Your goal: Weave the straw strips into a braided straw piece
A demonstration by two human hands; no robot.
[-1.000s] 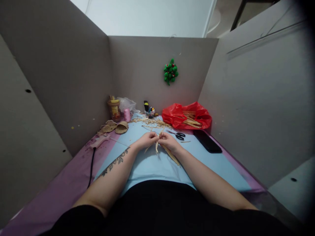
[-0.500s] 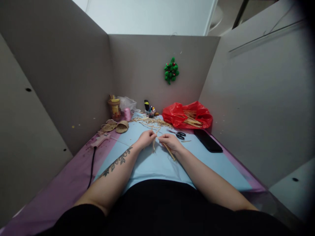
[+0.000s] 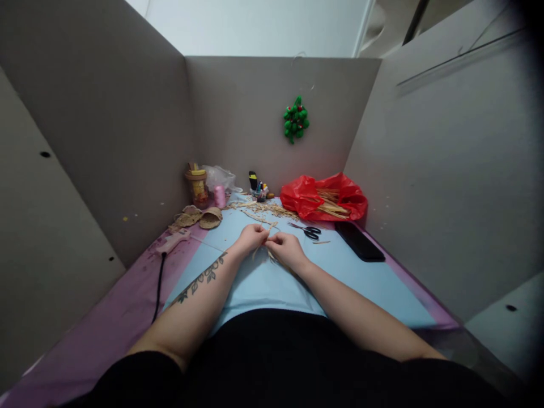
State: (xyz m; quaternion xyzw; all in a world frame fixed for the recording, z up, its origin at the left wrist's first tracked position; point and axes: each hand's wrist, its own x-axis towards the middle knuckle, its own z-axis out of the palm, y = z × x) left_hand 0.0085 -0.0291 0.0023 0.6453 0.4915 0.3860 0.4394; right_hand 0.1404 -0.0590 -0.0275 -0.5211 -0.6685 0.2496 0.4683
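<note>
My left hand [image 3: 253, 237] is closed in a pinch on a thin pale straw braid [image 3: 273, 225], whose far end pokes out beyond the fingers. Right beside it, my right hand [image 3: 286, 249] pinches the same straw, and the fingertips of both hands nearly meet. Loose straw ends [image 3: 271, 256] hang below the fingers, partly hidden by the right hand. Both hands are over the light blue sheet [image 3: 272, 289]. Black-handled scissors [image 3: 311, 232] lie to the right of the right hand.
A red plastic bag [image 3: 304, 198] of straw stands at the back right, near a black phone [image 3: 359, 242]. Straw scraps [image 3: 272, 211] lie behind the hands. At left are a glue gun [image 3: 174, 241], woven pieces [image 3: 211, 217], a pink thread spool [image 3: 220, 196] and a cup [image 3: 198, 188].
My right hand has shifted slightly left and turned over the straw. The strand that stuck out toward me below it is now mostly hidden.
</note>
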